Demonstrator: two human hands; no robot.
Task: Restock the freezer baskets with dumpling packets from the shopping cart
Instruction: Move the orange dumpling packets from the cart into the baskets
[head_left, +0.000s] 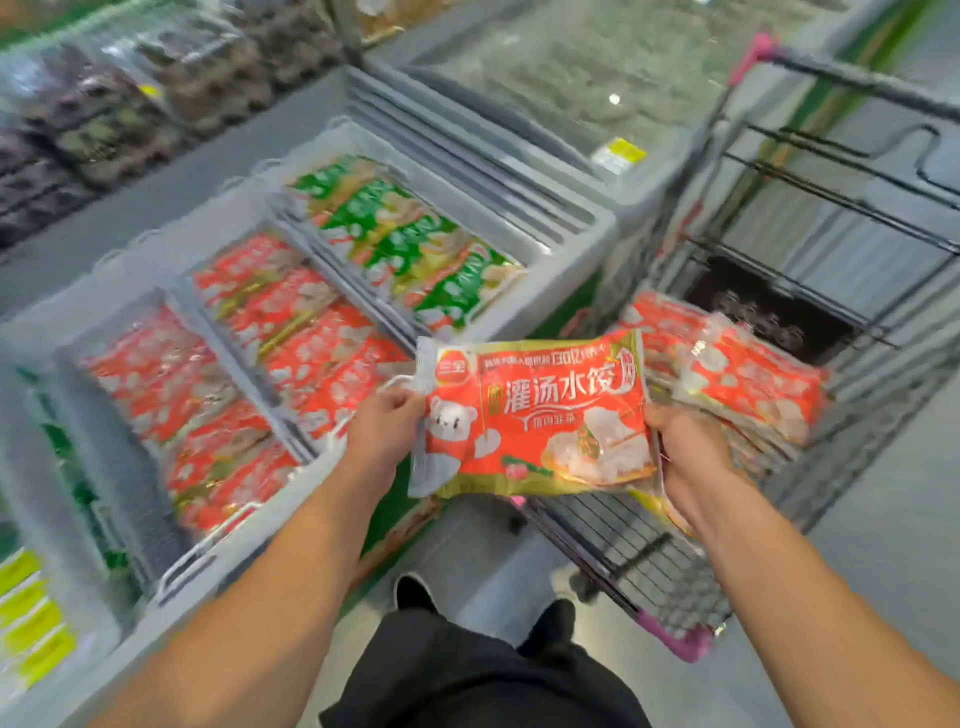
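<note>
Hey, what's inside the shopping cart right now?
The shopping cart holds a stack of red dumpling packets and something dark behind them. How deep the stack goes is hidden.

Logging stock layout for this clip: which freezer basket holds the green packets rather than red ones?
The farthest basket, at the freezer's far end beside the shopping cart, holds green packets. The two nearer baskets hold red packets like the one in both hands.
</note>
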